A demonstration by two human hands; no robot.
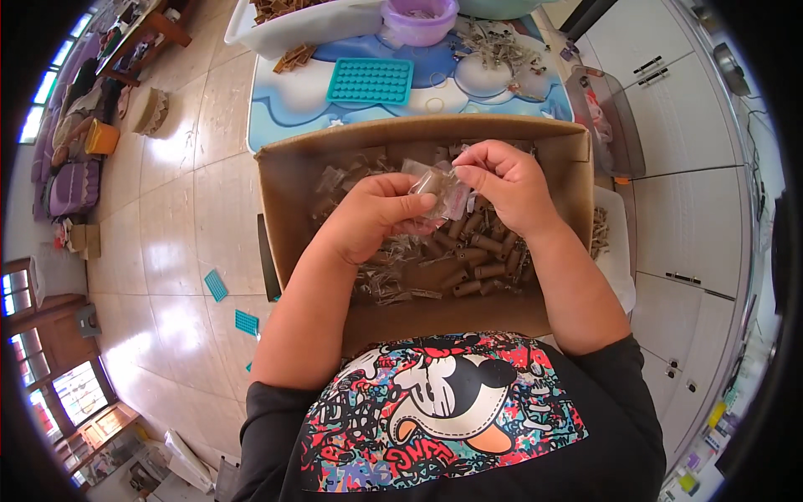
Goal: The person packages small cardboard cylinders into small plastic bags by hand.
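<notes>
Over an open cardboard box [425,131], my left hand [378,209] is closed round a small clear plastic bag [430,185] with something brownish inside. My right hand [512,186] meets it from the right, thumb and forefinger pinched at the bag's upper right edge. Exactly what lies between those fingertips is too small to make out. Below both hands, the box holds many small brown cylinders [488,270] at its right side. Crinkled clear packets [389,266] are heaped at its left and back.
Beyond the box, a blue cloud-patterned table [288,96] bears a teal moulded tray [370,81], a purple bowl [420,25], a white tub [322,32] of brown pieces and a pile of small metallic parts [502,50]. Teal trays [215,285] lie on the floor at left. White cabinets [690,213] line the right.
</notes>
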